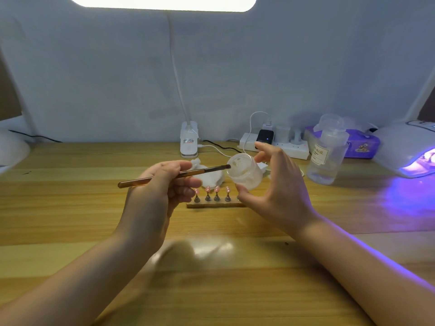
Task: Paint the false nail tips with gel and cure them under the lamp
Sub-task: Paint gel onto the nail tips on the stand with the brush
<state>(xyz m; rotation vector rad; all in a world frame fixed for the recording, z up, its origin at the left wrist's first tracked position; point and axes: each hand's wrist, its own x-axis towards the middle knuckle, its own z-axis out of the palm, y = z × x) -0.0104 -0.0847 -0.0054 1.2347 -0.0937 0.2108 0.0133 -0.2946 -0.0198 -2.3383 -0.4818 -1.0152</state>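
Observation:
My left hand (pixel 162 187) pinches a brown brush (pixel 136 182), whose dark tip reaches the mouth of a small clear gel jar (pixel 244 172). My right hand (pixel 275 184) grips that jar, tilted toward the brush, above the table. Below the two hands, several pink false nail tips (pixel 211 189) stand on small metal stands on a wooden holder strip (pixel 214 204). The white curing lamp (pixel 404 151) sits at the far right and glows violet inside.
A clear pump bottle (pixel 326 158) stands right of the jar, with a purple tissue pack (pixel 362 144) behind it. A power strip (pixel 275 147) with plugs and cables lies at the back. A white desk lamp clamp (pixel 189 142) and crumpled white wipes (pixel 211 177) sit mid-table.

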